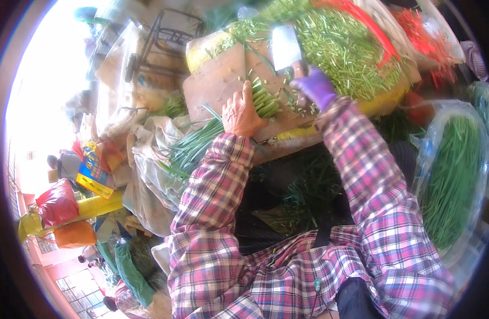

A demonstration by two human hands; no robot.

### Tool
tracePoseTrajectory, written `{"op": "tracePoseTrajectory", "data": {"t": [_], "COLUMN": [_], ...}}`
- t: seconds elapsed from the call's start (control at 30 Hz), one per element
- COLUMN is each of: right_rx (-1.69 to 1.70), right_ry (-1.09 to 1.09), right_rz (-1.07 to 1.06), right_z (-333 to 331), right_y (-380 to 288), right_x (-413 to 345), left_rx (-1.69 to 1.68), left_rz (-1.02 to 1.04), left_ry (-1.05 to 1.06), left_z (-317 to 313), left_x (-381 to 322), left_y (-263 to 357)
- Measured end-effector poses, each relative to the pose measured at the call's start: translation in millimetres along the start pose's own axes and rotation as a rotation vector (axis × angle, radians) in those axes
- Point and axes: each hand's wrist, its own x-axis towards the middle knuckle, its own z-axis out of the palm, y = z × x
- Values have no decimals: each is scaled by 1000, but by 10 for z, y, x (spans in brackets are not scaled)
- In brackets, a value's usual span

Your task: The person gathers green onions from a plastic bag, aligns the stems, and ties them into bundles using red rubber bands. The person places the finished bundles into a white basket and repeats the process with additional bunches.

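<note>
Bare and pressed down, my left hand [241, 111] grips a bunch of green stalks [264, 99] on a wooden cutting board [212, 85]. The pale cut ends point right, while long dark leaves [200, 141] trail off the board to the left. In a purple glove, my right hand [314, 85] is closed around the wooden handle of a cleaver [286, 47]. Its broad blade lies over the board's far right part, apart from the bunch. Short cut pieces [300, 107] are scattered between the bunch and my right hand.
A large heap of chopped green pieces [344, 52] spreads beyond the board, with red plastic strips [360, 18] over it. At right stands a clear plastic bag of long green leaves [452, 179]. Sacking [156, 159] hangs at left, near a black metal hand cart [160, 44].
</note>
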Motion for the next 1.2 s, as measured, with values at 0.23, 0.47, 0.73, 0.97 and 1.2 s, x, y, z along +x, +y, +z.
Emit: {"op": "tracePoseTrajectory", "data": {"t": [0.23, 0.47, 0.73, 0.97, 1.2], "right_rx": [411, -481, -226, -154, -220], "right_ry": [-207, 34, 215, 121, 115], "right_rz": [-46, -603, -606, -544, -517], "right_z": [-545, 152, -82, -83, -13], "right_y": [141, 259, 329, 398, 454], "right_x": [-389, -1009, -1145, -1593, -1668], "left_rx": [-87, -177, -48, 58, 83], "left_rz": [26, 79, 33, -38, -53], "left_ry": [8, 34, -94, -141, -220], "left_z": [-110, -125, -93, -33, -38], "left_x": [-28, -50, -15, -71, 56], "left_y": [-74, 19, 47, 233, 196]}}
